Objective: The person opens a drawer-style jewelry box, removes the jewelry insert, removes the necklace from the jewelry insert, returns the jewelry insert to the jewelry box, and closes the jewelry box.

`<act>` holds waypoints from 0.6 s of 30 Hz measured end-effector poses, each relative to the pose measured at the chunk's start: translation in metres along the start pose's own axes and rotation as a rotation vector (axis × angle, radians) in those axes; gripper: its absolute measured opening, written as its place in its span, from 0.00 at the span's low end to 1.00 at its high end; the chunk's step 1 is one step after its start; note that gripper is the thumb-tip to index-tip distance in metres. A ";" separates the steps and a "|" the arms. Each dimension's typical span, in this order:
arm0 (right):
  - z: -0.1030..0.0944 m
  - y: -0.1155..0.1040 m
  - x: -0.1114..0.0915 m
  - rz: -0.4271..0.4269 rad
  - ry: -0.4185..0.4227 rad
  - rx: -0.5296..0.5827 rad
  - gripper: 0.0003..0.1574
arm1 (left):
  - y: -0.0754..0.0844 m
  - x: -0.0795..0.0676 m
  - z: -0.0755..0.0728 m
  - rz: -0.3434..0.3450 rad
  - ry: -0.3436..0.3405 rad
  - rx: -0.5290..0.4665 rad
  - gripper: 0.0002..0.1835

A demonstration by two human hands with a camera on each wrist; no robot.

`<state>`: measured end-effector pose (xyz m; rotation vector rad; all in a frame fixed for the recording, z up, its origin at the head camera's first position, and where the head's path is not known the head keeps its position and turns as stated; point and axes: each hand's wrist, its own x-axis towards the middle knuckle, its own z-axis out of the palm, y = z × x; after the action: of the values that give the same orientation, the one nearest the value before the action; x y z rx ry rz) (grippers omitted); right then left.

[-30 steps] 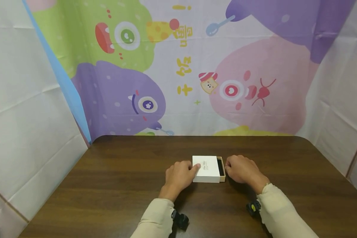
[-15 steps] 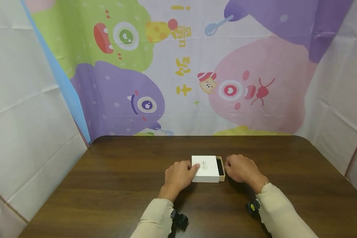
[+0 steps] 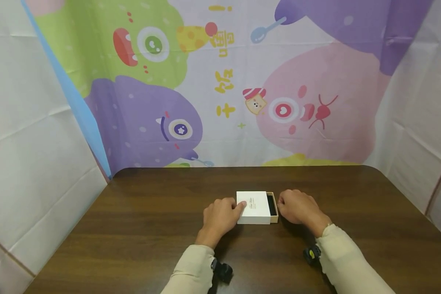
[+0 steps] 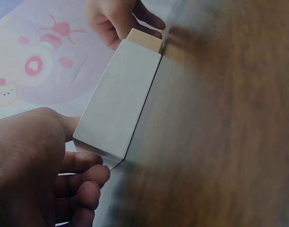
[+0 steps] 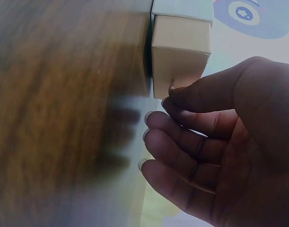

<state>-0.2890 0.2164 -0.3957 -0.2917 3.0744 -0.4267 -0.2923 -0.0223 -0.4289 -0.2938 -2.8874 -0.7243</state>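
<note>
A flat white slide-out box (image 3: 255,212) with small dark lettering lies on the table. Its tan inner drawer (image 3: 274,219) sticks out a little on the right, showing black inside. My left hand (image 3: 220,217) grips the left end of the white sleeve (image 4: 116,99), thumb on top and a finger at its end. At the other end my right hand (image 3: 299,207) pinches a small pull tab (image 5: 171,88) on the drawer's end face between thumb and forefinger. The other fingers of that hand curl loosely below, seen in the right wrist view.
The brown wooden table (image 3: 150,224) ends at a hanging cloth (image 3: 228,143) printed with cartoon monsters. Pale cloth sheets (image 3: 33,143) hang on both sides. A small black camera (image 3: 222,271) is strapped to each wrist.
The drawer stands very slightly farther out of the sleeve than a second ago. Both hands keep their holds, and the head view has shifted a little.
</note>
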 end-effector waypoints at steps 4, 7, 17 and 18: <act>0.000 0.000 0.000 -0.001 -0.003 -0.004 0.13 | 0.000 0.000 0.000 -0.002 -0.004 -0.002 0.23; 0.000 0.000 0.000 0.000 -0.005 0.001 0.13 | 0.000 0.000 0.000 -0.005 -0.007 -0.003 0.23; 0.000 0.001 -0.001 -0.009 0.012 0.007 0.15 | 0.001 0.001 -0.001 -0.005 -0.006 0.000 0.23; 0.000 0.001 -0.001 -0.010 0.012 0.006 0.15 | 0.001 0.001 -0.001 -0.005 -0.007 0.000 0.22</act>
<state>-0.2885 0.2178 -0.3963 -0.3050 3.0841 -0.4394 -0.2926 -0.0214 -0.4277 -0.2893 -2.8954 -0.7256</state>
